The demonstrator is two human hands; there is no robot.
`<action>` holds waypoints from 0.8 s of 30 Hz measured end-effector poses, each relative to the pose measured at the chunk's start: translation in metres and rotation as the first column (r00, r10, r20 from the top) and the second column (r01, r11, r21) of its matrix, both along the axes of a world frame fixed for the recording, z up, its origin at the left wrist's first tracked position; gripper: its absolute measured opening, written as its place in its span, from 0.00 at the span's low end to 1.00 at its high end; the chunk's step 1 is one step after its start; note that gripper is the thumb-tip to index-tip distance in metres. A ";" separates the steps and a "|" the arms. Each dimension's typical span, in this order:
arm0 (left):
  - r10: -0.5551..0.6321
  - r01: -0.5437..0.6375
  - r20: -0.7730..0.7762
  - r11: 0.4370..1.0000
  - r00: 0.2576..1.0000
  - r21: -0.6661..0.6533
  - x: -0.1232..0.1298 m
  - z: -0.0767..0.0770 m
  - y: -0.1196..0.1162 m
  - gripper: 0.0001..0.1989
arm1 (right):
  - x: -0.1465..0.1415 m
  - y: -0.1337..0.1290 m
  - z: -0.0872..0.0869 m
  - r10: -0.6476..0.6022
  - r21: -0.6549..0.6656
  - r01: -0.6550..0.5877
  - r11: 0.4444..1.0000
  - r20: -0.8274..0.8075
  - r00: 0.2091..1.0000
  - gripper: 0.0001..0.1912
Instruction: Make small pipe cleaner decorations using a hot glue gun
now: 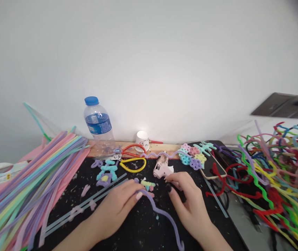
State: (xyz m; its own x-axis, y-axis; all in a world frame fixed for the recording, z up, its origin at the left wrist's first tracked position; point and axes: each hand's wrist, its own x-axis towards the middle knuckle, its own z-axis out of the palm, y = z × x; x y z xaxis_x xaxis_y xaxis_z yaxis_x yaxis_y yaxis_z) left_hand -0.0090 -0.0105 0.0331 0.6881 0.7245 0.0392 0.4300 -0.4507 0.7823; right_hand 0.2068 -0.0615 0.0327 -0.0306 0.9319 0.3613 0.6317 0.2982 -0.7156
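My left hand (117, 207) pinches one end of a wavy purple pipe cleaner (162, 211), which trails down to the right over the black mat (138, 230). My right hand (191, 200) holds nothing, with its thumb and forefinger apart beside a small pale pink glue gun (162, 167); whether a fingertip touches it I cannot tell. Just beyond my left fingertips is a small multicoloured pipe-cleaner piece (148, 184). Farther left, a turquoise and purple pipe-cleaner figure (106, 174) lies near scissors (133, 165) with red and yellow handles.
Straight pastel pipe cleaners (41, 177) pile up at left, bent bright ones (280, 174) at right. A water bottle (99, 122) and a white paper cup (142, 141) stand by the wall. Pipe-cleaner flowers (193, 157) lie by a phone (213, 167). Clear glue sticks (86, 202) cross the mat.
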 end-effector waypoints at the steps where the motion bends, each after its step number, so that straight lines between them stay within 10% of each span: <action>1: -0.024 0.025 0.027 1.000 0.999 -0.014 0.003 0.000 -0.004 0.15 | -0.004 -0.002 0.000 0.054 -0.017 -0.053 0.998 0.011 0.998 0.09; 5: -0.034 0.044 0.115 0.995 0.993 -0.087 0.009 -0.006 -0.014 0.15 | -0.020 -0.006 -0.006 0.225 -0.209 -0.224 0.952 -0.019 0.974 0.04; 16: 0.363 -0.168 0.388 0.876 0.847 -0.453 0.012 -0.020 -0.008 0.04 | -0.028 -0.006 -0.022 0.090 -0.300 -0.133 0.944 -0.153 0.984 0.11; 24: 0.188 -0.146 0.280 0.976 0.941 -0.163 0.009 -0.022 -0.005 0.08 | -0.027 -0.006 -0.022 0.167 -0.200 -0.169 0.965 -0.027 0.986 0.09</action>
State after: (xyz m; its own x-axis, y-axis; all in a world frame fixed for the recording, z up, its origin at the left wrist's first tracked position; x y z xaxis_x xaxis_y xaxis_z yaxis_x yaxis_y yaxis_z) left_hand 0.0005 -0.0158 0.0115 0.5302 0.8405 0.1115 0.2330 -0.2709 0.9340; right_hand 0.1795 -0.0672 0.0110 -0.1904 0.9672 0.1683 0.5777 0.2490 -0.7774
